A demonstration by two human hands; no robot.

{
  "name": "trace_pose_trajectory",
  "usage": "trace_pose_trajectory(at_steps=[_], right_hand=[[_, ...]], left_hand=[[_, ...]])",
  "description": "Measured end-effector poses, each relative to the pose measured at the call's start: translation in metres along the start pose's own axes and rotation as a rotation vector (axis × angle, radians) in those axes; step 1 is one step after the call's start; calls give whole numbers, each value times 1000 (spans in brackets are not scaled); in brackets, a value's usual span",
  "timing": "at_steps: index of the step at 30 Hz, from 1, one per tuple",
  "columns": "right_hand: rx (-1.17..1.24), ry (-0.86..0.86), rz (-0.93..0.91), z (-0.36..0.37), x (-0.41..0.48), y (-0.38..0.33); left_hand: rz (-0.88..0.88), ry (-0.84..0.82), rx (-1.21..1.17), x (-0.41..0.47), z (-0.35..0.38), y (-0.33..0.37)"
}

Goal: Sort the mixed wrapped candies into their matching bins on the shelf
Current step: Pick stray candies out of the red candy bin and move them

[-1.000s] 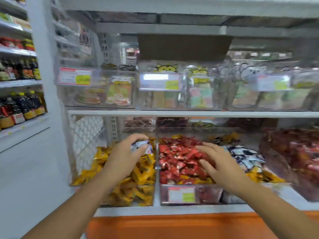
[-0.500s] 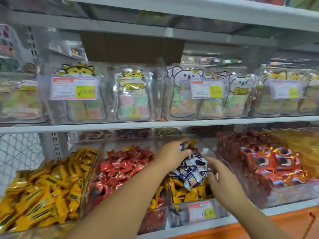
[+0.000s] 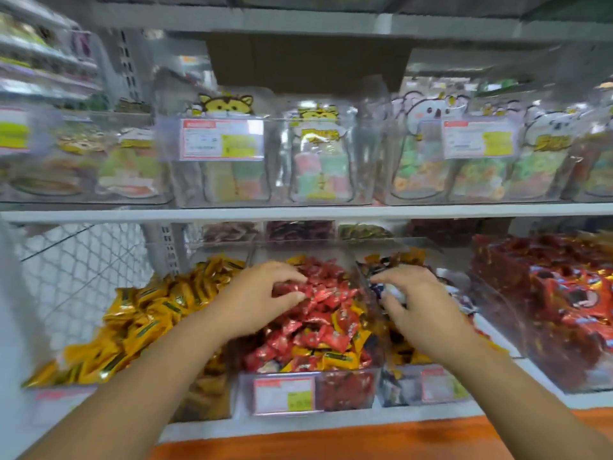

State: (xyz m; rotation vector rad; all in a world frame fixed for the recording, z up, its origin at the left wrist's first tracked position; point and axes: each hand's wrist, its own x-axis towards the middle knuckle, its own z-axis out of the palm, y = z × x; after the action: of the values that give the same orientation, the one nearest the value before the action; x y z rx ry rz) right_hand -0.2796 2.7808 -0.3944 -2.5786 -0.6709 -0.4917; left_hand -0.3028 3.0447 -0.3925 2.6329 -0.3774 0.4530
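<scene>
An orange ledge [image 3: 331, 439] runs nearest, below the white shelf [image 3: 298, 418] that carries three clear bins. The middle bin [image 3: 345, 390], with a price tag [image 3: 283, 395] on its front, holds red candies [image 3: 318, 320] with some yellow candies [image 3: 341, 355] mixed in near the front. The left hand [image 3: 262, 293] reaches over this heap, its grip curled, thumb and fingertips [image 3: 300, 278] touching the red wrappers; whether it pinches one I cannot tell. The right hand [image 3: 421, 303] hovers over the right bin [image 3: 398, 390], grip also curled, with blue-white candies [image 3: 378, 288] showing between forefinger and thumb; the blur hides whether they are held. The left bin [image 3: 199, 403] is heaped with yellow wrappers. Red packs [image 3: 564, 300] stand far right. Above and behind, the upper shelf [image 3: 298, 212] carries clear boxes of bagged sweets [image 3: 318, 161].
</scene>
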Motion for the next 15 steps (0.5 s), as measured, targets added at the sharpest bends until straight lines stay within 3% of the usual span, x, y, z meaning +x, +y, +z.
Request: trace_pose_trajectory(at_steps=[3, 5, 9, 15], right_hand=[[61, -60, -177, 9, 7, -40], [65, -244, -221, 23, 11, -62], [-107, -553, -89, 61, 22, -75], [-191, -513, 44, 104, 60, -76]], left_hand=[[-33, -19, 49, -28, -3, -32], [-67, -43, 14, -42, -2, -49], [-36, -41, 12, -54, 2, -58], [-28, 5, 27, -48, 4, -67]])
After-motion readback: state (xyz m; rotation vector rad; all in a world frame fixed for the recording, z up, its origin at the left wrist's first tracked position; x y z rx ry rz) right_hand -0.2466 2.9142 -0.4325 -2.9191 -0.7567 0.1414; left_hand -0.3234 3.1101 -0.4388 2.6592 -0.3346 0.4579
